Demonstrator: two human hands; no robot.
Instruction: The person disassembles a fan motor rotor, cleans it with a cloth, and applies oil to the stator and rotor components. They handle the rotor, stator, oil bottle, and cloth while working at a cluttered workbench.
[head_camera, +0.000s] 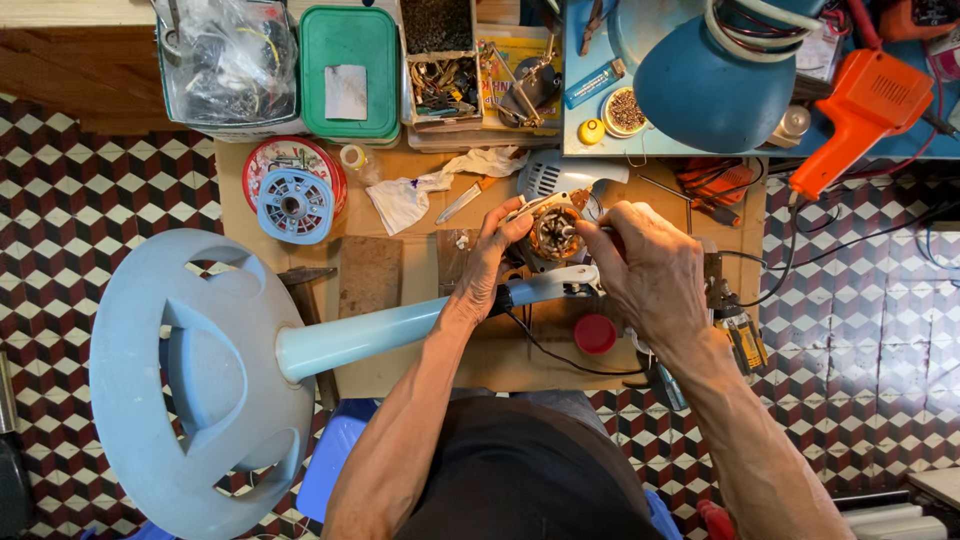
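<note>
Head view looked straight down on us at work. Our left hand (490, 262) pinched the near edge of the fan motor (556, 232) with fingertips pressed together, while our right hand (650, 265) curled closed over its other side, fingers on the copper windings. The motor sat atop a pale blue fan stand (360, 338) lying across a cardboard sheet (400, 372), its round base (190, 380) out over the floor. Near the hands lay a red cap (595, 334), a white rag (410, 195) and a blue spoked hub (295, 206). Farther off stood a green-lidded box (350, 72), a blue lamp shade (715, 85) and an orange heat gun (855, 115). Checkered tile floor (90, 180) surrounded everything.
</note>
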